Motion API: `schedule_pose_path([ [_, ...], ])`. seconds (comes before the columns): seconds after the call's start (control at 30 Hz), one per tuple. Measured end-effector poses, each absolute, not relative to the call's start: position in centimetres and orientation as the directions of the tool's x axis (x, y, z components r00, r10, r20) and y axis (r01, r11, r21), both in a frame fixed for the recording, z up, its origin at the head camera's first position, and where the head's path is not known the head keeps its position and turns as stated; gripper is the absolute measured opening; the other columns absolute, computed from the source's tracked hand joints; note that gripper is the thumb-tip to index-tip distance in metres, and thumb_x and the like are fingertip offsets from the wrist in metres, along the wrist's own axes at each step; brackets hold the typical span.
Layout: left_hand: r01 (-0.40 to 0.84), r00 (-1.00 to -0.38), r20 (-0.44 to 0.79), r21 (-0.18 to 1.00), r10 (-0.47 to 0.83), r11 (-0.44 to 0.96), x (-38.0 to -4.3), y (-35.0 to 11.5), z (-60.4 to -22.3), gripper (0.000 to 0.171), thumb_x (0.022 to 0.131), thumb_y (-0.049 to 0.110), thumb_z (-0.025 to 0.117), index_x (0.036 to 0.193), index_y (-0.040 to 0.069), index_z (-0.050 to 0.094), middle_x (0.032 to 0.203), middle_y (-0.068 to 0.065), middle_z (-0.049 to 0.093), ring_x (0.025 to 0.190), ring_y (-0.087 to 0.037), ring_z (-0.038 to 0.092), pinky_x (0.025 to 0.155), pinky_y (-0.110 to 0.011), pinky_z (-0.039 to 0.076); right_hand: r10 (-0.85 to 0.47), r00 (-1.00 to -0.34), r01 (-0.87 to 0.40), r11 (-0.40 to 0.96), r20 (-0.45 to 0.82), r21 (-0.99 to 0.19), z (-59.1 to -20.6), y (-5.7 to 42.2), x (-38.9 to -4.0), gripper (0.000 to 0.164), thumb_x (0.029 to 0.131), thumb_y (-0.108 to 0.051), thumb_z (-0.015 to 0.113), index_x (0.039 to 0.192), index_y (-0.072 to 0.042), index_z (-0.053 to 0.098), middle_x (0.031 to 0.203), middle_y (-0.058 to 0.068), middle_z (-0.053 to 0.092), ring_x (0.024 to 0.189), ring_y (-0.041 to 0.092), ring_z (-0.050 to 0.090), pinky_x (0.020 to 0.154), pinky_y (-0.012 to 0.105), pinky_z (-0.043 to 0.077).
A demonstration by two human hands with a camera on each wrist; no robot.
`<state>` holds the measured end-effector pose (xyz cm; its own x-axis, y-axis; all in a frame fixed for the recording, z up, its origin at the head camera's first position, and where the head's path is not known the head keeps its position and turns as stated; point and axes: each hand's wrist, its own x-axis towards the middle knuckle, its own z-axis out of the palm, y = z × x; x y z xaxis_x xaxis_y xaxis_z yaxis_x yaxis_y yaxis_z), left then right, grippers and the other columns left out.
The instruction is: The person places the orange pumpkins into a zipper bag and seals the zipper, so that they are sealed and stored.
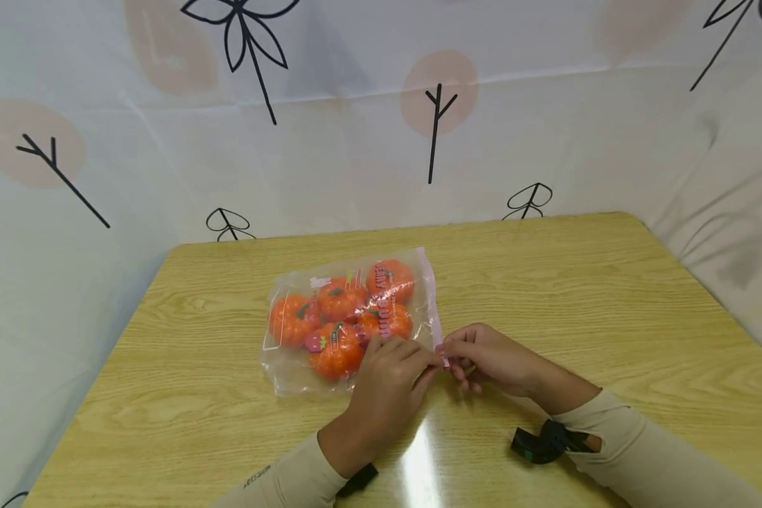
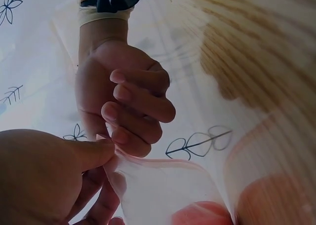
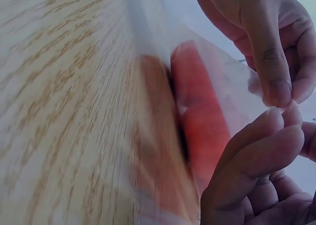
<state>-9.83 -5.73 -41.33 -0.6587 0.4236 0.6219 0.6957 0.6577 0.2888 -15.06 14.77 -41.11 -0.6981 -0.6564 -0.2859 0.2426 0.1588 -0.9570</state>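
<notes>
A clear printed zip bag point(image 1: 292, 384) lies on the table with several small orange pumpkins point(image 1: 336, 351) inside. Its pink sealing strip point(image 1: 429, 296) runs along the right side. My left hand point(image 1: 390, 377) pinches the near corner of that strip between thumb and finger. Close beside it, my right hand point(image 1: 492, 360) pinches the very end of the same corner. In the left wrist view, the bag's edge point(image 2: 148, 162) stretches away from the pinched corner. The right wrist view has the fingertips of both hands meeting at the corner, with the reddish pumpkins point(image 3: 200, 106) behind.
The bag rests on a wood-grain table point(image 1: 578, 296). A white cloth point(image 1: 355, 162) with plant drawings hangs behind the table and at its sides. Dark straps with devices point(image 1: 540, 444) sit on both wrists.
</notes>
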Motion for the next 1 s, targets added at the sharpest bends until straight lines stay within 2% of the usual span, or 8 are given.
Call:
schedule_pose_path([
  [0.3, 0.712, -0.641, 0.632, 0.278, 0.435, 0.645, -9.6, -5.6, -41.1, 0.007, 0.087, 0.020, 0.077, 0.093, 0.022, 0.075, 0.090, 0.010, 0.074, 0.086, -0.007, 0.064, 0.078, -0.026, 0.042, -0.592, -0.749, 0.237, 0.179, -0.297, -0.955, -41.1, 14.8, -15.4, 0.027, 0.100, -0.023, 0.055, 0.077, -0.011, 0.060, 0.063, -0.006, 0.057, 0.055, 0.007, 0.055, 0.049, 0.021, 0.044],
  [0.5, 0.720, -0.636, 0.619, 0.262, 0.460, 0.643, -9.5, -5.6, -41.1, 0.004, 0.088, 0.022, 0.075, 0.092, 0.022, 0.074, 0.090, 0.011, 0.074, 0.086, -0.007, 0.063, 0.079, -0.027, 0.041, -0.583, -0.756, 0.235, 0.182, -0.297, -0.955, -41.3, 14.9, -15.6, 0.027, 0.101, -0.022, 0.053, 0.080, -0.008, 0.061, 0.063, -0.007, 0.058, 0.055, 0.007, 0.055, 0.050, 0.021, 0.044],
  [0.67, 0.731, -0.622, 0.619, 0.240, 0.479, 0.639, -9.5, -5.5, -41.1, 0.005, 0.088, 0.023, 0.076, 0.093, 0.023, 0.075, 0.091, 0.011, 0.074, 0.086, -0.007, 0.063, 0.079, -0.028, 0.041, -0.579, -0.758, 0.234, 0.189, -0.301, -0.954, -41.3, 15.0, -15.8, 0.027, 0.102, -0.023, 0.051, 0.083, -0.009, 0.064, 0.064, -0.006, 0.058, 0.057, 0.008, 0.055, 0.051, 0.021, 0.044],
  [1.0, 0.750, -0.600, 0.622, 0.217, 0.504, 0.625, -9.5, -5.4, -41.1, 0.003, 0.091, 0.025, 0.073, 0.091, 0.023, 0.075, 0.091, 0.012, 0.073, 0.088, -0.006, 0.062, 0.080, -0.027, 0.040, -0.567, -0.771, 0.217, 0.191, -0.288, -0.957, -41.6, 15.2, -16.2, 0.030, 0.103, -0.024, 0.051, 0.079, -0.010, 0.061, 0.064, -0.004, 0.058, 0.058, 0.010, 0.057, 0.052, 0.022, 0.045],
])
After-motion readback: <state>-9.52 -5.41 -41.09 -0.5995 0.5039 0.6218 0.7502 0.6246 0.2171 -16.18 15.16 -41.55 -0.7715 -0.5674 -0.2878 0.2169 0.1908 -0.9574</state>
